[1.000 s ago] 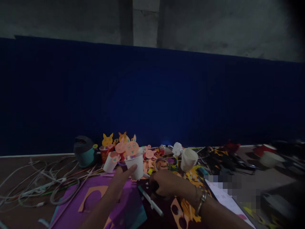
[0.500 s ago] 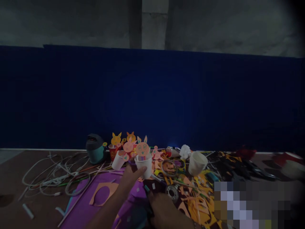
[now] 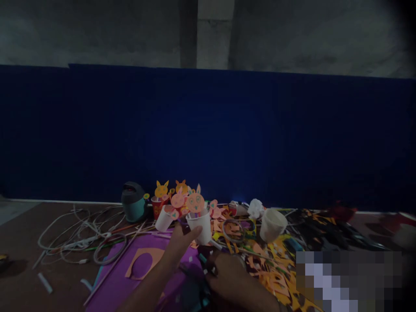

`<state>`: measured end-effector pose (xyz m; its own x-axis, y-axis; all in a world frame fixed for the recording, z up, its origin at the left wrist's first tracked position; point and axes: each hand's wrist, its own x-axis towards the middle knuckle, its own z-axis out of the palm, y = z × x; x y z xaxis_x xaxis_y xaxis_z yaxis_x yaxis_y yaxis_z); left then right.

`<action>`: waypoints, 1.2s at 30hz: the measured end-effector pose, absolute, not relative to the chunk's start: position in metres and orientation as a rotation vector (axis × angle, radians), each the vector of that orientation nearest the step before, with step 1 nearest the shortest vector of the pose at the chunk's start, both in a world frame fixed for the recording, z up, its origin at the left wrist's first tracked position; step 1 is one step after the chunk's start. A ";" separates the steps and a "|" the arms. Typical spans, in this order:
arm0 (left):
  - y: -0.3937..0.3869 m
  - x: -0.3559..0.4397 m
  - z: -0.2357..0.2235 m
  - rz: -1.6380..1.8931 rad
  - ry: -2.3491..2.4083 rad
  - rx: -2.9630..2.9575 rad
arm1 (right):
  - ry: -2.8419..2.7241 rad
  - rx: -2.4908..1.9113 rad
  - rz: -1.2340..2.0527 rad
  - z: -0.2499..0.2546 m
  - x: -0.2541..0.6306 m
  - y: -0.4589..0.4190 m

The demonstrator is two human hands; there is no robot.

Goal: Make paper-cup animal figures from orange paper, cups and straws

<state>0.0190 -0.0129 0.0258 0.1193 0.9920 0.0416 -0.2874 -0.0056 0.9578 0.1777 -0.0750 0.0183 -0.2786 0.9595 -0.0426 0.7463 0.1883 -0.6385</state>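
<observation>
- White paper cup (image 3: 200, 229) near purple sheet (image 3: 113, 284), clasped by left hand (image 3: 181, 242), thumb across front
- Peach bunny cutout (image 3: 195, 203) above its rim
- Right hand (image 3: 227, 271) nearby, dark, can't tell its grip

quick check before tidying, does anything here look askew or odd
Yes: a white cup beside the left hand leans visibly, unlike the nearly upright held cup, and white cables lie tangled toward the left.

A craft workspace: paper scraps (image 3: 277, 282), animal-topped cups (image 3: 203, 222), blue partition (image 3: 208, 134), rough concrete wall (image 3: 113, 34)
</observation>
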 end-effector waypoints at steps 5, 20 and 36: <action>-0.019 0.023 0.029 1.202 0.824 1.133 | -1.339 -1.123 1.123 0.027 0.177 -0.043; -0.004 0.009 0.023 1.381 0.780 1.032 | -1.077 -0.742 1.368 0.022 0.176 -0.033; -0.006 0.000 0.049 1.238 0.875 1.170 | -1.216 -0.797 1.339 0.023 0.189 -0.032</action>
